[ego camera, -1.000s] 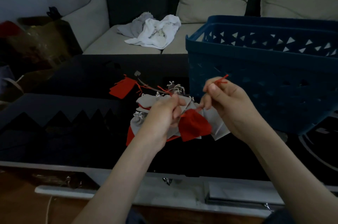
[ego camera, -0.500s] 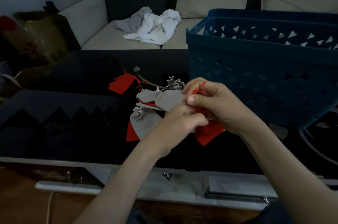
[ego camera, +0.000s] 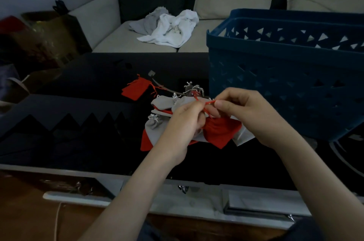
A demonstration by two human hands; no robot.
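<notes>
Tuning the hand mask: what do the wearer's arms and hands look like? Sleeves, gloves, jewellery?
Left hand and right hand are bare: no gloves, rings or watch visible. Both forearms bare to the frame edge, no sleeves in view. Light is dim; fine marks cannot be told.

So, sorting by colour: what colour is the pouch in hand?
Red; the pouch shows best in head view.

both forearms angle in from below; left grip (ego camera: 183, 124) and right grip (ego camera: 250, 114) close together mid-frame, fingers curled, thumb and forefinger of each pinched tight.
</notes>
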